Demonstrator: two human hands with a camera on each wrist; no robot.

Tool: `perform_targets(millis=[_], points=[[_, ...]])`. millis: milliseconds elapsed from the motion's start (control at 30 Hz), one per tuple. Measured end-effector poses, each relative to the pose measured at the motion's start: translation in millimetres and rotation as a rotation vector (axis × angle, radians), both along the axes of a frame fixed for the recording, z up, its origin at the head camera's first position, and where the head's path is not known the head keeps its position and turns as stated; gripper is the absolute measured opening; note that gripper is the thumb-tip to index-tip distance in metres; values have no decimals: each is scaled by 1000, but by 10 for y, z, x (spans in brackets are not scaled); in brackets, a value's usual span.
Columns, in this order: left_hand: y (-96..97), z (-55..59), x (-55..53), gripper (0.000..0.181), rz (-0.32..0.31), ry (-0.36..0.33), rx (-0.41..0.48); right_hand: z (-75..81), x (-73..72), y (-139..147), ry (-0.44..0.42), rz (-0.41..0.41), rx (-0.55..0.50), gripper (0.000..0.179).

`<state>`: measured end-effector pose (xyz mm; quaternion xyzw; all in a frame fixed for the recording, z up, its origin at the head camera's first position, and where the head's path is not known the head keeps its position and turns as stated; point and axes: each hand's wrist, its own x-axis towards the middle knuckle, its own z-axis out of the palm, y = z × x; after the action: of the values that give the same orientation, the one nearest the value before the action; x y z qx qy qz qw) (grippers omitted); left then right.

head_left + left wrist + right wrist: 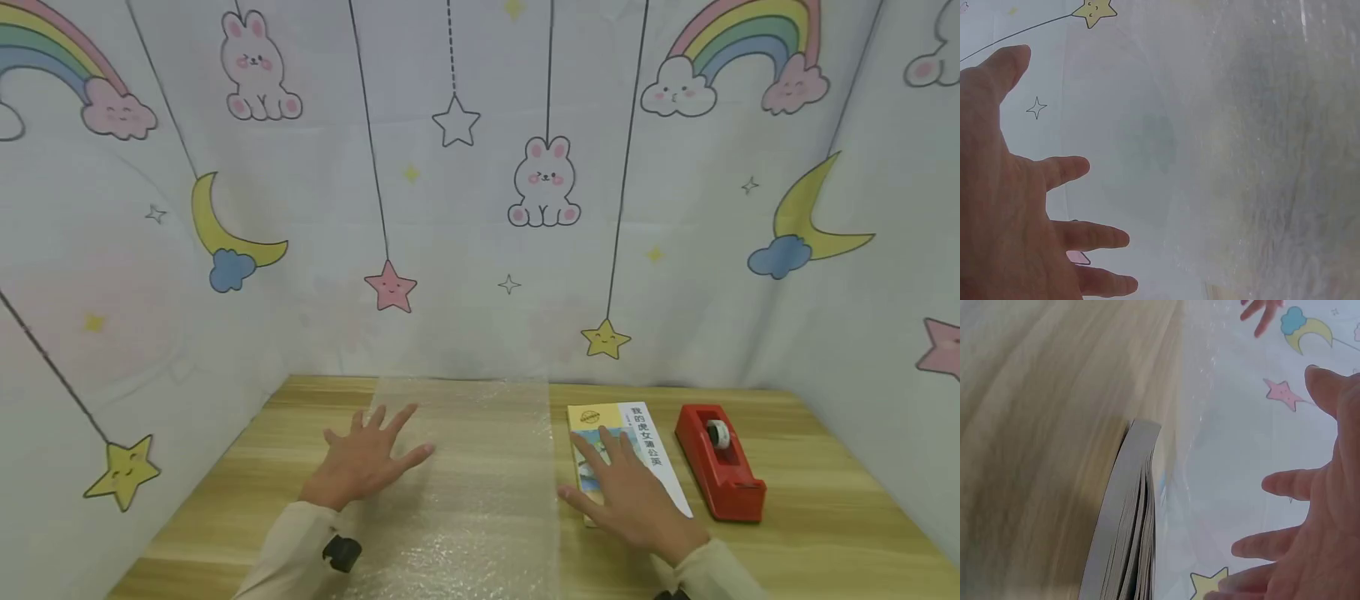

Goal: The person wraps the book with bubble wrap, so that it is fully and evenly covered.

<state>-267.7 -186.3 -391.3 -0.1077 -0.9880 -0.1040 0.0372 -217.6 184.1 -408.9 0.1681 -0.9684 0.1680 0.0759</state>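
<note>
A sheet of clear bubble wrap [480,500] lies flat down the middle of the wooden table. Over its left edge is my left hand [367,460], fingers spread and holding nothing. My right hand [633,500], also spread, is above a paperback book [651,442] with a yellow and white cover, hiding part of it. In the right wrist view the book's page edges [1125,519] show, apart from the fingers [1272,544]. The left wrist view has the bubble wrap [1272,150] beyond the left fingers [1094,236].
A red tape dispenser [722,467] with a roll of tape stands right of the book. The wood-grain table [832,500] ends at a white curtain [465,217] printed with rabbits, stars and rainbows, which also encloses both sides.
</note>
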Motion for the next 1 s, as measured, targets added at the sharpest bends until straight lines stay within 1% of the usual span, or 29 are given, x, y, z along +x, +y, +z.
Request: perform_targets(millis=[100,300,433,567,667,833,1000], points=[[-27,-1,-14,82,5,-17,16,1,42,-31,-44,52,-65,75],[-70,-9,-35,83,15,-41,44,-7,128,-77,-159,159,-204,70],[-108,-1,-62,83,22,-52,49,-9,153,-93,-178,201,-234,66],[-155,13,-104,83,23,-61,56,-13,160,-94,-185,214,-241,64],[-193,21,-128,83,22,-72,66,-20,165,-84,-219,232,-254,64],[-257,40,-168,82,16,-91,94,-35,168,-59,-294,294,-325,66],[-321,44,-246,82,-1,-120,119,-61,174,-45,-305,353,-370,65]])
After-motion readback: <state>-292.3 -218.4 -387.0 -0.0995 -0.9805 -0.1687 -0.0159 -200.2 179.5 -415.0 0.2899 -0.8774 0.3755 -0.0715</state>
